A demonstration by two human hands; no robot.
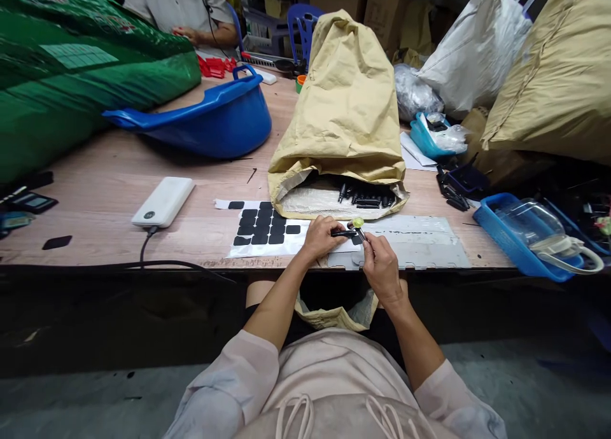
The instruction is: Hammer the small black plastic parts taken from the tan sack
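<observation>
At the table's (119, 172) near edge, left hand (322, 235) pinches a crosswise black part (342, 233) against the right hand's (382, 267) gripped tool (358, 225).

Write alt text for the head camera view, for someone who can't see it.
At a wooden table, the left hand holds a small black part while the right hand pinches a green-tipped piece beside it. Behind lie a sheet of black pads and an open paper sack; a power bank and blue basin sit to the left.
</observation>
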